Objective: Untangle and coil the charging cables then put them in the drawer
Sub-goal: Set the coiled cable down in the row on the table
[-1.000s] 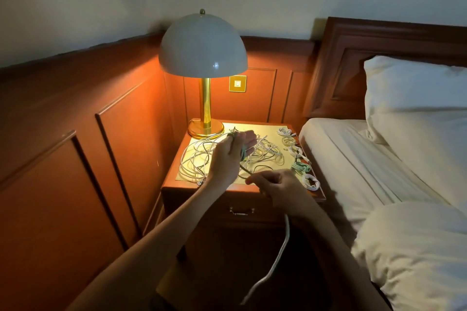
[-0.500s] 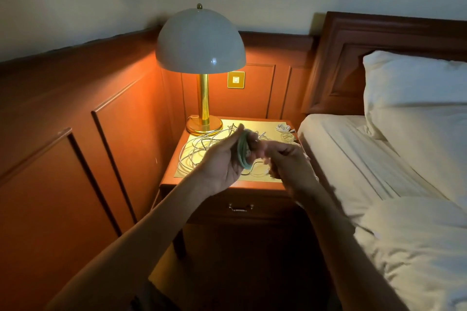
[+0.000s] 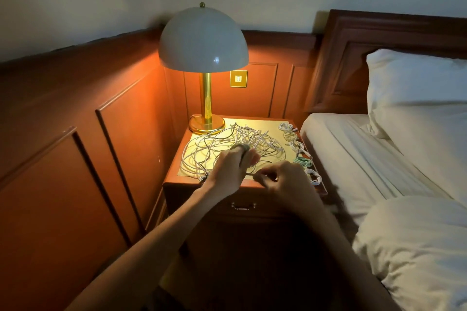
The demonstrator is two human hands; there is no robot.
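The bare left forearm (image 3: 161, 242) and bare right forearm (image 3: 328, 230) reach forward from the bottom edge, converging. The bare left hand (image 3: 231, 169) is raised with its back to the camera, fingers curled round a small coil of dull green charging cable (image 3: 243, 150). The bare right hand (image 3: 285, 179), just beside it and slightly lower, pinches that cable's loose end.
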